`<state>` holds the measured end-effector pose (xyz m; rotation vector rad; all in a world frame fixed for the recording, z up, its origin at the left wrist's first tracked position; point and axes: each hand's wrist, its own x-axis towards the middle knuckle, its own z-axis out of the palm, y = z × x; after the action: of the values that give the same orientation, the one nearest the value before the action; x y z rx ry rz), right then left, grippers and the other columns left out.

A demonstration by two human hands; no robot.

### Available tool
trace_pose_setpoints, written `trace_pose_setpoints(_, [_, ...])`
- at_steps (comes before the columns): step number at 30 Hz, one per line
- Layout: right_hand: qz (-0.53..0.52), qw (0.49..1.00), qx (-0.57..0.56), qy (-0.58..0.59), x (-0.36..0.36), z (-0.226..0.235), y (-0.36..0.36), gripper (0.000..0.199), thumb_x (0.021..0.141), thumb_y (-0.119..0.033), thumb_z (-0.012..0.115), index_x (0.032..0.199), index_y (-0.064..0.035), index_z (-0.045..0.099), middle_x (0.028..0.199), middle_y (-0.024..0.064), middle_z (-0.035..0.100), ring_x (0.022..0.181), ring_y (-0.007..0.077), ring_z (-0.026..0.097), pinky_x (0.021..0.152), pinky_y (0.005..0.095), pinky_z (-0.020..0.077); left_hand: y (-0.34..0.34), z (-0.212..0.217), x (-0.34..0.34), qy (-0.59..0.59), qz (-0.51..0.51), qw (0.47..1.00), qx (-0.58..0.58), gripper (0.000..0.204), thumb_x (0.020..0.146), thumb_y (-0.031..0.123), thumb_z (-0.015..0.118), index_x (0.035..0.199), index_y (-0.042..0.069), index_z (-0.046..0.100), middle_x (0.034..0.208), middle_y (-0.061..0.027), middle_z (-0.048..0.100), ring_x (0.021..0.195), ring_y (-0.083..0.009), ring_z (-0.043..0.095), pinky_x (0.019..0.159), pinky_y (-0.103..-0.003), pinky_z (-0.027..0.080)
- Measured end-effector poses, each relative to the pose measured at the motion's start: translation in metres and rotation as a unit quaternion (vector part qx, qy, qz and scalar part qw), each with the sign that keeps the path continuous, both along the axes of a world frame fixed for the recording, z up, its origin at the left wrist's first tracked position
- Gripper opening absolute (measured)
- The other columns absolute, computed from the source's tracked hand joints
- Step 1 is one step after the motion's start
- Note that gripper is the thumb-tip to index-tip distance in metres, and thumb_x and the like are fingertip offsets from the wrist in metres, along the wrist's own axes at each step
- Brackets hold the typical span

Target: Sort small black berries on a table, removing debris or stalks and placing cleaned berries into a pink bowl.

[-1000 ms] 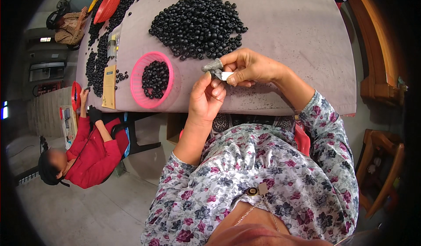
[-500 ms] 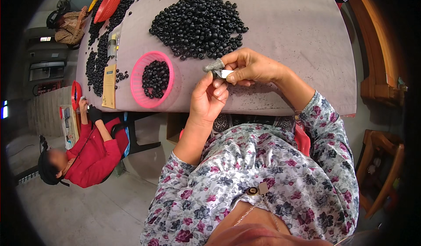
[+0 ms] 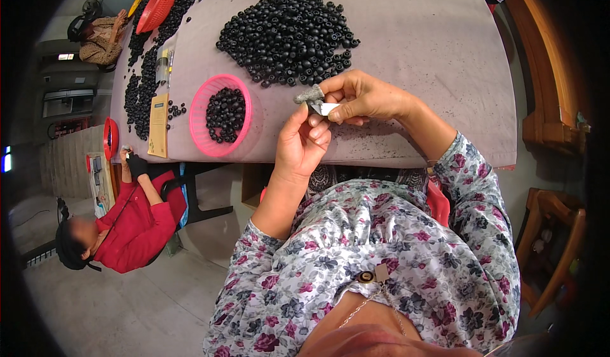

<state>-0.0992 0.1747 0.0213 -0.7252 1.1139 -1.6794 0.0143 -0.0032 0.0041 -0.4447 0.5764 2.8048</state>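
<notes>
My left hand [image 3: 302, 142] is closed, pinching a small black bead-like piece [image 3: 313, 107] between thumb and fingertips; the fingers partly hide it. My right hand [image 3: 365, 99] grips a small tool with a white handle [image 3: 329, 109], whose dark tip meets the piece. A grey cover [image 3: 309, 94] wraps the tip of my right index finger, which lies over the far side of the piece. Both hands meet above the table's near edge. Beyond them rises a large pile of round black pieces [image 3: 286, 36], some showing holes.
Left of my hands stands a pink basket [image 3: 195, 118] with black pieces inside. Farther left are a tan card [image 3: 158, 125], more black pieces [image 3: 141, 99] and a red basket [image 3: 157, 7]. A co-worker in red [image 3: 143, 230] sits at the left; another person [image 3: 101, 41] is farther off.
My hands keep their place, with only a slight shift at the fingertips and tool. At the left, the co-worker's hand has moved slightly.
</notes>
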Motion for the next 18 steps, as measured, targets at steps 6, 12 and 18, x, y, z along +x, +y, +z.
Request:
trace_pose_setpoints(6, [-0.001,1.000,-0.001,0.001,0.000,-0.003,0.000,0.040,0.088,-0.008,0.072,0.126,0.0024,0.063,0.081,0.0001,0.066,0.054,0.0029,0.048,0.045,0.0185,0.0367,0.001,0.000,0.000,0.005,-0.002,1.000,0.003,0.023,0.099,0.026,0.060,0.101,0.003,0.058,0.078,-0.0004,0.054,0.063,-0.0102,0.054,0.053,-0.024,0.046])
trace_pose_setpoints(12, [-0.002,1.000,0.002,0.002,-0.001,-0.005,-0.001,0.036,0.090,-0.010,0.070,0.124,0.0008,0.064,0.078,-0.0014,0.064,0.052,0.0021,0.046,0.044,0.0184,0.0343,-0.001,0.000,0.001,0.010,-0.016,1.000,0.001,0.025,0.098,0.025,0.061,0.108,0.002,0.058,0.079,-0.0006,0.053,0.064,-0.0098,0.051,0.054,-0.024,0.043])
trace_pose_setpoints(18, [-0.067,0.997,-0.021,-0.033,-0.003,-0.014,-0.002,0.025,0.092,-0.011,0.068,0.115,-0.0011,0.067,0.077,-0.0021,0.062,0.052,0.0023,0.046,0.044,0.0184,0.0319,-0.037,0.038,0.002,0.146,0.100,0.926,-0.332,0.014,0.096,0.014,0.063,0.098,0.000,0.064,0.068,-0.0019,0.056,0.055,-0.0107,0.049,0.050,-0.024,0.040])
